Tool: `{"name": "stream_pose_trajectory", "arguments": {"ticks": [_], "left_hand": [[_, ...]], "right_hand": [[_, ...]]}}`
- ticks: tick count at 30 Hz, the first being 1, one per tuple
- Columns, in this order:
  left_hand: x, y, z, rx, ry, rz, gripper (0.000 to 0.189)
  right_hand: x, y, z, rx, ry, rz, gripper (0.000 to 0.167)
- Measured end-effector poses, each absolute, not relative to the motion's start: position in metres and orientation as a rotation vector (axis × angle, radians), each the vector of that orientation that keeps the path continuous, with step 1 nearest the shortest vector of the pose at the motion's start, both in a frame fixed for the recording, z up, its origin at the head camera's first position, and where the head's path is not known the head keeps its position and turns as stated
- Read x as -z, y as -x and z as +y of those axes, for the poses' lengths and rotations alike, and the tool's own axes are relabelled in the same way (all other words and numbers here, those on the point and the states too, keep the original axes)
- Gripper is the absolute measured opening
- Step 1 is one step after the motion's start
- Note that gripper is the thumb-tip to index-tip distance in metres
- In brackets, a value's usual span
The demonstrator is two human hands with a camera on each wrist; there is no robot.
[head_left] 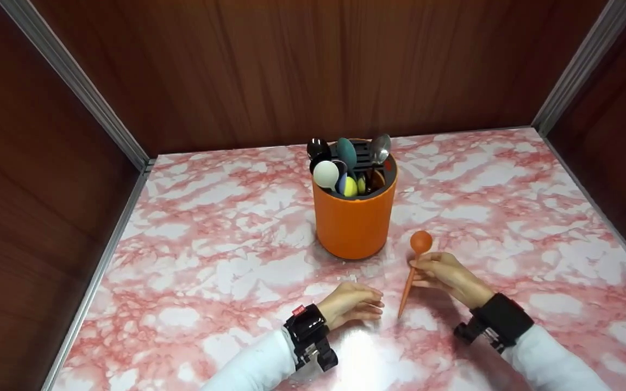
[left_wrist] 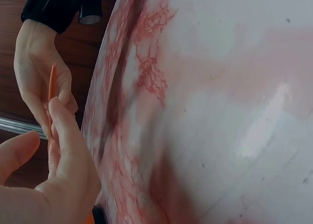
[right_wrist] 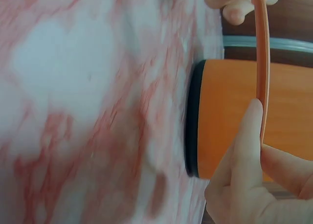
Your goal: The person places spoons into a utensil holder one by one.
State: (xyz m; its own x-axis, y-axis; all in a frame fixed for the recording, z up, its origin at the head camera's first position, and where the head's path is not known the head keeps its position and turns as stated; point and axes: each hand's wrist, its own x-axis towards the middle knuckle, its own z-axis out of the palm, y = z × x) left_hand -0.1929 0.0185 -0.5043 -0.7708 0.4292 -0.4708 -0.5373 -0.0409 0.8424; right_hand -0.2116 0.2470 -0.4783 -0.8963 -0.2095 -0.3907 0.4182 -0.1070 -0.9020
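An orange spoon (head_left: 420,242) is pinched near its bowl between the thumb and fingers of my right hand (head_left: 449,276). Its handle slants down toward me, the thin end pointing at the table; in the right wrist view the orange handle (right_wrist: 263,53) crosses in front of the holder. My left hand (head_left: 352,305) hovers left of that handle end, fingers loosely bent and holding nothing. In the left wrist view, thumb and fingers of the left hand (left_wrist: 68,155) stand apart. Behind both hands stands an orange round utensil holder (head_left: 354,228) with a slotted dark top.
Several utensils stand in the holder, among them a white spoon (head_left: 326,174), a teal spoon (head_left: 346,153) and a metal spoon (head_left: 381,147). The red-and-white marbled table (head_left: 210,239) is bounded by brown wood-look panels (head_left: 269,70) at the back and sides.
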Motion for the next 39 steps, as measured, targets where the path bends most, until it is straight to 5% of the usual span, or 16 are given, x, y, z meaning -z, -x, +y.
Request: {"name": "stream_pose_trajectory", "arguments": {"ticks": [39], "left_hand": [[0.487, 0.191, 0.019, -1.683, -0.026, 1.772, 0.019]], "right_hand": [[0.475, 0.201, 0.212, 2.089, -0.268, 1.771, 0.009]]}}
